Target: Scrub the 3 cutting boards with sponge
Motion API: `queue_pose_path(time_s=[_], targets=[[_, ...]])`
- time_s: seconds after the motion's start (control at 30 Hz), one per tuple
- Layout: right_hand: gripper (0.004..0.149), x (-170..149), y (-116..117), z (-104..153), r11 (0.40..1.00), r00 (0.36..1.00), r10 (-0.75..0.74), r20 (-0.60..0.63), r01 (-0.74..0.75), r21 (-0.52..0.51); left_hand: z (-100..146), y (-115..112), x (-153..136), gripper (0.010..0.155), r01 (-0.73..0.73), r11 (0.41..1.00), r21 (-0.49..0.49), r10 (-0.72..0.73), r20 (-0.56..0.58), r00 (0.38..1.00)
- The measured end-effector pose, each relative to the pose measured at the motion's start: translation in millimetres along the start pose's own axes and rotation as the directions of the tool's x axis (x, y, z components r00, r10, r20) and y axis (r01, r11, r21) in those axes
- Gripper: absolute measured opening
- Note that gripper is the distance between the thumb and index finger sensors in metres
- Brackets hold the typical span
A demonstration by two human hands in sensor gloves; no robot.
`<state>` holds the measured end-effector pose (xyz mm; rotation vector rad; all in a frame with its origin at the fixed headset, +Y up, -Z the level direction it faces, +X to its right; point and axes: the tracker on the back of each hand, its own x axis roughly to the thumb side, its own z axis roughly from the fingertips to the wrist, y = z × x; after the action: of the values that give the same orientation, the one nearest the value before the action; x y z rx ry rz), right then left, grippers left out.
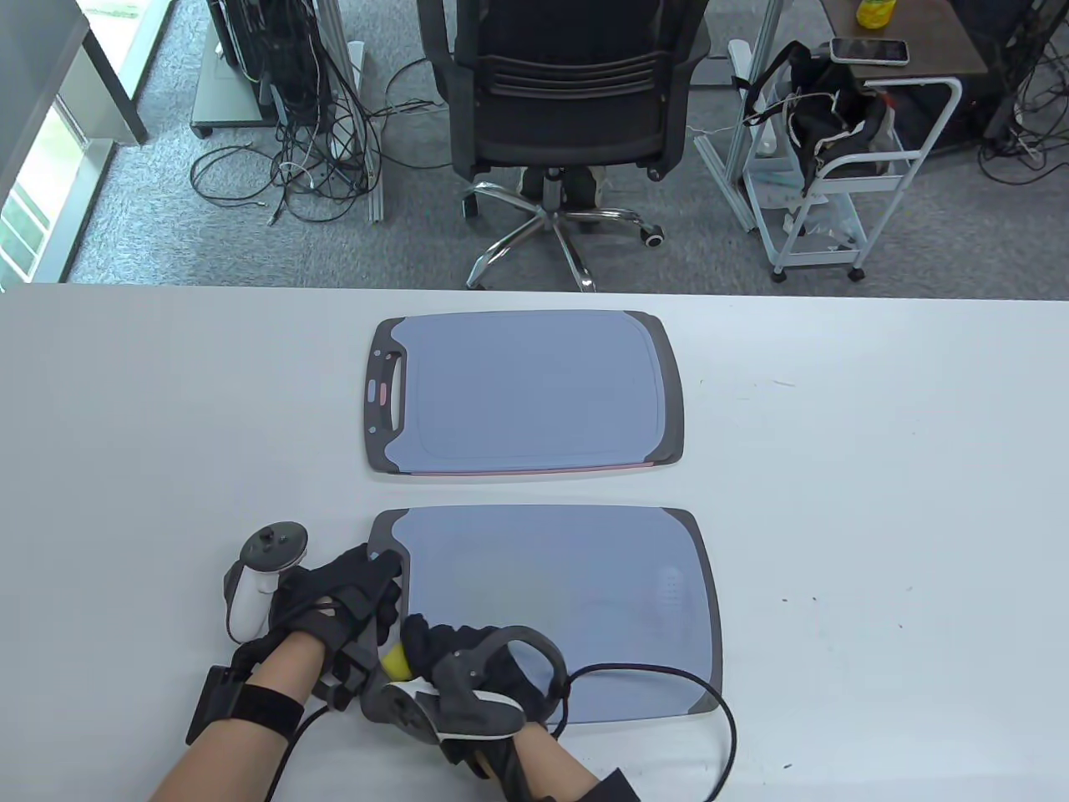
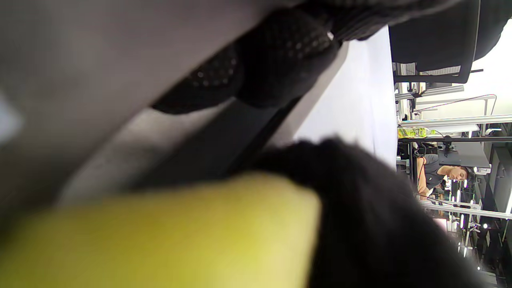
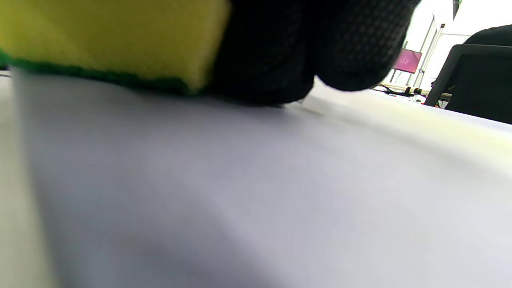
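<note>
While the left hand (image 1: 342,597) steadies the near board (image 1: 568,610), the right hand (image 1: 468,660) apparently grips the sponge (image 1: 394,662).

The table view is bright, evenly lit and sharp, with daylight entering at a window (image 1: 33,192) along the left edge; shadows on the white table (image 1: 877,501) are faint. Straight lines bow slightly toward the frame corners. Both wrist views are badly out of focus up close: the yellow sponge (image 2: 160,236) smears across the lower left, and backgrounds at upper right blow out white.
</note>
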<state>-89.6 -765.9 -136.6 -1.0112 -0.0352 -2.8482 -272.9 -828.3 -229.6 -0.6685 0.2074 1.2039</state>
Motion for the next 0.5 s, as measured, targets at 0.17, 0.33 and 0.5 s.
queue_pose_path(time_s=[0.17,0.33,0.5], targets=[[0.073,-77.4,16.9,48.7,0.999,0.973,-0.026,-0.23,0.035,0.037,0.0,-0.1,0.1,0.054,-0.002,1.0,-0.003,0.002,-0.001,1.0],[0.073,-184.6,43.5,143.2,0.989,0.784,-0.066,-0.617,0.134,0.064,-0.1,-0.1,0.0,0.054,0.004,1.0,0.005,-0.004,-0.002,1.0],[0.073,-207.7,48.1,167.4,0.984,0.704,-0.069,-0.707,0.164,0.067,-0.9,0.1,0.0,0.054,0.014,1.0,0.017,-0.014,-0.003,1.0]])
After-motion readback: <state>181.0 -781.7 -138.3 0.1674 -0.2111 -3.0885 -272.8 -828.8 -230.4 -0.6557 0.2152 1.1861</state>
